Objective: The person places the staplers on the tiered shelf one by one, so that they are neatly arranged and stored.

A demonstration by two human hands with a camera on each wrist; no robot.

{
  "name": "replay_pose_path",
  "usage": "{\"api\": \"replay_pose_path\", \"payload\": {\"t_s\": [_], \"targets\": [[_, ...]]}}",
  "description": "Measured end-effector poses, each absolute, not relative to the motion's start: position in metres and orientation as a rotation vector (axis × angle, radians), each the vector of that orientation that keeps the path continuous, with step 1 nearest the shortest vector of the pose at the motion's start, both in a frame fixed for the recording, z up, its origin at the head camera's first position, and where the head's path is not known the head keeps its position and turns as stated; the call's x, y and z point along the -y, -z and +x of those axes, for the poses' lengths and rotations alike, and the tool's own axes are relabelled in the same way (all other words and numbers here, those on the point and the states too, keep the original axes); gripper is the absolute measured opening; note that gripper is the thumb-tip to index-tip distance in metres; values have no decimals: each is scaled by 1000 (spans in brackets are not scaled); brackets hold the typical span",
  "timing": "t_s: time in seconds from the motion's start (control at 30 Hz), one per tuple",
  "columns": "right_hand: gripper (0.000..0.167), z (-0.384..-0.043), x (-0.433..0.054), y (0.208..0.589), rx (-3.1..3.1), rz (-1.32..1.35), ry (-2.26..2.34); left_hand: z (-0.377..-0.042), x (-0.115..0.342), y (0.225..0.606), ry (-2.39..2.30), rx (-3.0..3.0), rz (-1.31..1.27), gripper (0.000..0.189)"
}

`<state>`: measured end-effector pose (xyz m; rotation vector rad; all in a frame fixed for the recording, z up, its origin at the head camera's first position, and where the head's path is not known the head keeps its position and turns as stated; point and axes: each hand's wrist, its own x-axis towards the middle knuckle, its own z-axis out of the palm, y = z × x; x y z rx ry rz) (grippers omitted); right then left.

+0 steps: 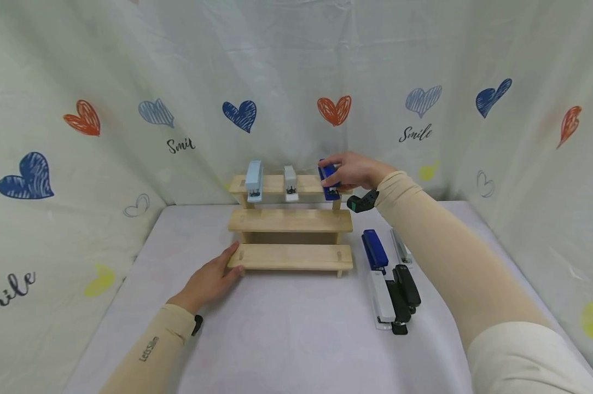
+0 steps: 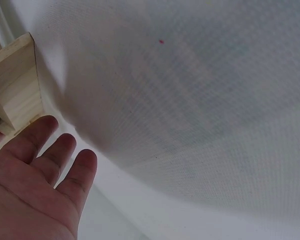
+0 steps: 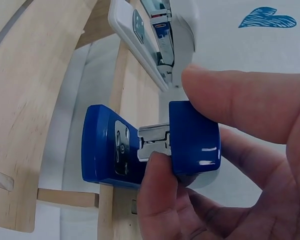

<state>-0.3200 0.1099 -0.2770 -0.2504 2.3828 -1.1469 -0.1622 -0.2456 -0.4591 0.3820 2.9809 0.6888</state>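
My right hand [image 1: 352,168] pinches a dark blue stapler [image 3: 195,140] at the right end of the wooden stand's top shelf [image 1: 310,184]. In the right wrist view, thumb and fingers are on its upper arm, above its blue base. To its left on that shelf stand a light blue stapler [image 1: 254,179] and a small white-grey stapler [image 1: 290,183]. My left hand [image 1: 209,282] touches the left end of the bottom shelf [image 1: 291,257], thumb at the front edge; in the left wrist view several fingers extend loosely beside the wood.
Right of the stand, on the white-covered table [image 1: 286,339], several staplers lie grouped: a blue one [image 1: 375,249], a white one [image 1: 382,298], black ones [image 1: 407,284] and a grey one [image 1: 400,247]. The middle shelf [image 1: 290,220] is bare wood. A patterned curtain [image 1: 286,65] hangs close behind the stand.
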Motion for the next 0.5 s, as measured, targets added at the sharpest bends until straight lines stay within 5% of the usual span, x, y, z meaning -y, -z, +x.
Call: {"api": "replay_pose_path", "payload": {"t_s": [0.5], "targets": [[62,-319,-111,278,-2389,-252,1158,-162,245,458,-696,-2975,383,71]]}}
